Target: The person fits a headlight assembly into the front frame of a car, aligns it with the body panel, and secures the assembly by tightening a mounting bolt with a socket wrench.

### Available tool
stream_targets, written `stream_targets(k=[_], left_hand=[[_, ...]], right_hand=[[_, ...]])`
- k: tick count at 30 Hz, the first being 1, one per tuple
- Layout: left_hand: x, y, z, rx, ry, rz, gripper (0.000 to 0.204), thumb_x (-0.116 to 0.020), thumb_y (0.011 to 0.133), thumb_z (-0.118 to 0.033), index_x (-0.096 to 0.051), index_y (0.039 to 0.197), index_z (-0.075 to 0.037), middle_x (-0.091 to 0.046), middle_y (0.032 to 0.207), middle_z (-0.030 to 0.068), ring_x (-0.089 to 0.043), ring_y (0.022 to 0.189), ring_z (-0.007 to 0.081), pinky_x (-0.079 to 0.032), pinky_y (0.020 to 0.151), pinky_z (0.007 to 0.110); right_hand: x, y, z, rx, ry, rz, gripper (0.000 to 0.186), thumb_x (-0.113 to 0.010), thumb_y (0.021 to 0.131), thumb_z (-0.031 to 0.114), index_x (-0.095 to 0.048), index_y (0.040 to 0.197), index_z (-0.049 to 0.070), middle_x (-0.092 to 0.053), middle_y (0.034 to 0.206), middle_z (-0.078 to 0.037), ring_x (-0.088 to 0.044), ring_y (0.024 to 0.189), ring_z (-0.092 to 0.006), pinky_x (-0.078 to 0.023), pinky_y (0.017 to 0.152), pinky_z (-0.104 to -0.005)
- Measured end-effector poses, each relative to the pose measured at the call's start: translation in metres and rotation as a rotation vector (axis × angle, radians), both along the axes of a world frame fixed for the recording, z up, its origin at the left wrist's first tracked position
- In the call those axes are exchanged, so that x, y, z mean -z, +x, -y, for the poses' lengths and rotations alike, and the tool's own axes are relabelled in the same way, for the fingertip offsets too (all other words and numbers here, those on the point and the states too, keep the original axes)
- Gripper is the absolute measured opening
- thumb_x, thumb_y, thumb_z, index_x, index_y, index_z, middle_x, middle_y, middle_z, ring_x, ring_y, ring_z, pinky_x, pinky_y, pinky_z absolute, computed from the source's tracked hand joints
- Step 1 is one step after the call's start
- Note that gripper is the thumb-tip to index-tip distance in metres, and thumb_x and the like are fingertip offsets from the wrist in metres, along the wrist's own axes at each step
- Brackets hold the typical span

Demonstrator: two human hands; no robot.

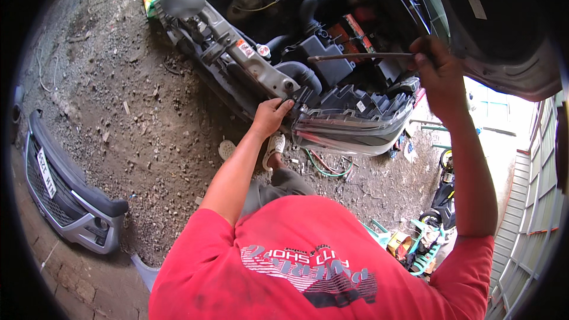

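Standing in a red shirt (207,272) over a car's open engine bay (290,18), reaching in under a raised bonnet (504,47), sharing the gravelly ground (136,106) with a grey bumper (68,192) at far left. Working beside a headlamp (355,127) at the bay's near corner, just short of a red-labelled battery (359,35) and a dark box (332,71).

Touching a dark bracket (303,99) at the headlamp's inner corner with the left hand (271,115), bending the fingers over the edge; not showing enough to tell gripping from resting. Closing the right hand (437,68) around one end of a thin rod (364,56), holding it across the bay, pointing its tip leftward over the box.

Probably calling for a firm left-hand brace and a slow right wrist; likely best guiding the tip by eye, steering clear of the battery's terminals and sparing the headlamp's clear lens any knock.

Losing much of the bay's depth to shadow, cutting off the bonnet at the view's dark rim, hiding the left fingertips behind the edge. Leaving unclear the rod's kind, and any contact between tip and box.
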State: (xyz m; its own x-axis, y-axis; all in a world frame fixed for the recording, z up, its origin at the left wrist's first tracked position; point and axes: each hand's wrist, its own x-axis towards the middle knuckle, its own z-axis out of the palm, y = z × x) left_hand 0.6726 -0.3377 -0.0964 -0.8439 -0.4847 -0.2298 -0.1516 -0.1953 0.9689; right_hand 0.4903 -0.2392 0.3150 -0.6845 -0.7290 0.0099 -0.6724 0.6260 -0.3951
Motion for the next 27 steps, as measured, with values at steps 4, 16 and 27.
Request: stream_targets(k=[4,16,27], left_hand=[[0.009,-0.002,0.000,0.015,-0.030,0.030,0.052,-0.070,0.105,-0.045,-0.064,0.084,0.003,-0.056,0.068,0.0105,-0.046,0.067,0.0164,-0.044,0.065,0.039],[-0.003,0.001,0.003,0.039,0.110,0.030,0.044,-0.071,0.107,-0.038,-0.064,0.082,-0.003,-0.050,0.073,-0.0085,-0.041,0.072,0.0053,-0.035,0.062,0.028],[-0.013,0.001,0.008,0.065,0.060,0.076,0.041,-0.071,0.107,-0.036,-0.068,0.086,0.000,-0.051,0.073,-0.0069,-0.042,0.073,0.0056,-0.038,0.062,0.029]], right_hand=[[0.091,-0.023,-0.022,-0.111,0.142,-0.274,0.026,-0.057,0.095,0.006,-0.071,0.117,0.011,-0.074,0.113,-0.018,-0.071,0.109,-0.0420,-0.056,0.095,-0.0526],[0.256,-0.103,-0.012,0.039,0.108,-0.617,0.011,-0.061,0.096,0.012,-0.065,0.106,0.014,-0.063,0.100,-0.016,-0.075,0.088,-0.0383,-0.063,0.071,-0.0517],[0.347,-0.129,0.018,0.154,0.377,-0.177,0.023,-0.059,0.098,0.013,-0.072,0.116,0.008,-0.056,0.138,-0.030,-0.069,0.118,-0.0448,-0.058,0.100,-0.0548]])
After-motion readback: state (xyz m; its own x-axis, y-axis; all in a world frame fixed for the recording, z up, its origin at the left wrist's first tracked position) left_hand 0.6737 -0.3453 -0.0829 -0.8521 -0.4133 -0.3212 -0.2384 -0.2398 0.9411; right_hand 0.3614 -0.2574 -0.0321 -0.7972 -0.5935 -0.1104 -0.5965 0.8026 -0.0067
